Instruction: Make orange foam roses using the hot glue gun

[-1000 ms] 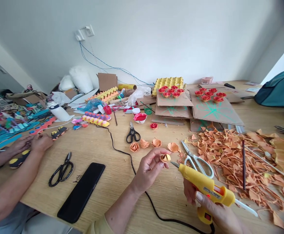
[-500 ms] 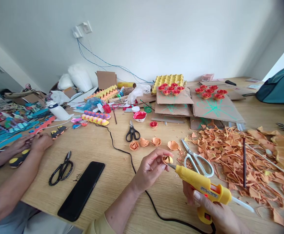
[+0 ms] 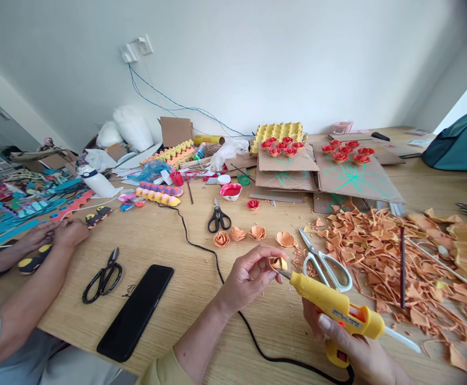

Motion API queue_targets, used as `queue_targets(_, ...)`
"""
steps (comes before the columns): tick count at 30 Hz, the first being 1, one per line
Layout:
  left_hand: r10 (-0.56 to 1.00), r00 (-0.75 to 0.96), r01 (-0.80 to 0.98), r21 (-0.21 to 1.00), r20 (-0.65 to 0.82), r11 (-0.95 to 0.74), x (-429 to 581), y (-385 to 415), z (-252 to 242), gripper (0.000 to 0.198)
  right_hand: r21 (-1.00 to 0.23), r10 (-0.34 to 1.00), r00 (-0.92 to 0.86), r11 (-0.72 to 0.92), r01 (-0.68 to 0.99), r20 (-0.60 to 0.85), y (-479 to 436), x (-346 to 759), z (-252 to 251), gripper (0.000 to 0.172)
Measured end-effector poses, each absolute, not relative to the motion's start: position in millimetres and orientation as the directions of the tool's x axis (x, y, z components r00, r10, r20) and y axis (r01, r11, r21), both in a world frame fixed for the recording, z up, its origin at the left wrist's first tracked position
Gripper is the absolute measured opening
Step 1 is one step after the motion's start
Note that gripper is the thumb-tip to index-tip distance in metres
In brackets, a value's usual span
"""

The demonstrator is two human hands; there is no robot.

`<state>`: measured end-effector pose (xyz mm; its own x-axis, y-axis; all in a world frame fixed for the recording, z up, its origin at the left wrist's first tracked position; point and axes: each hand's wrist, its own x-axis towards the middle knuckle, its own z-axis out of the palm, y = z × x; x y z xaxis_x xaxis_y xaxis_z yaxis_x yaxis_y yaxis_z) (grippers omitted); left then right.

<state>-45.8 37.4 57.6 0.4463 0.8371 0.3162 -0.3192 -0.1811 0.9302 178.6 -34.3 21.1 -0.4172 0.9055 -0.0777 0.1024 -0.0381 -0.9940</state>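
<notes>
Nozzle meets bud between the two hands

The left hand [image 3: 246, 280] pinches a small orange bud [image 3: 278, 263] between thumb and fingertips, above the near part of the table [image 3: 201, 315]. The right hand [image 3: 357, 350] is closed round the handle of a yellow glue gun [image 3: 325, 297]. The gun's long axis slants from the bud back toward the table's near right corner, with the white glue stick [image 3: 402, 340] poking out behind. Its nozzle points toward the far left corner and ends at the bud's near side; whether it touches or stops just short, I cannot tell. The left hand is the nearer one to the bud, since it carries it; the right lies off toward the right edge, a gun's length behind the tip.

Beyond the bud, toward the far edge, four orange flowers [image 3: 258, 233] sit in a loose row, with a red flower [image 3: 253, 204] behind them. White scissors [image 3: 326, 263] lie just beyond the gun, and a heap of scraps [image 3: 377, 262] spreads toward the right edge. The black cord [image 3: 253, 342] runs under the left wrist.
</notes>
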Motion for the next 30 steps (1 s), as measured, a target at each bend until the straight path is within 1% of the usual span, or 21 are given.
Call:
queue_targets(4, 0.834, 0.446, -0.324, 0.927, 0.324, -0.187, -46.5, 37.2, 57.8, 0.023, -0.994, 0.953, -0.289, -0.07, 0.083, -0.091, -39.0, 172.8, 23.2, 0.05)
queue_targets(6, 0.829, 0.446, -0.328, 0.924, 0.337, -0.199, -47.2, 37.4, 58.0, 0.023, -0.993, 0.961, -0.256, -0.083, 0.082, -0.101, -41.3, 170.5, 23.7, 0.051)
queue_targets(12, 0.822, 0.45, -0.323, 0.922, 0.348, -0.214, -47.9, 38.1, 56.7, 0.023, -0.991, 0.962, -0.249, -0.085, 0.102, -0.109, -41.5, 170.0, 24.3, 0.051)
queue_targets(21, 0.825, 0.439, -0.302, 0.923, 0.356, -0.237, -48.2, 38.5, 56.1, 0.023, -0.991, 0.967, -0.254, 0.009, 0.134, -0.025, -39.3, 173.2, 11.3, 0.047)
queue_targets(30, 0.846, 0.415, -0.274, 0.933, 0.335, -0.235, -48.2, 37.6, 55.4, 0.023, -0.992, 0.98, -0.196, -0.001, 0.129, -0.026, -40.9, 175.1, 4.5, 0.039)
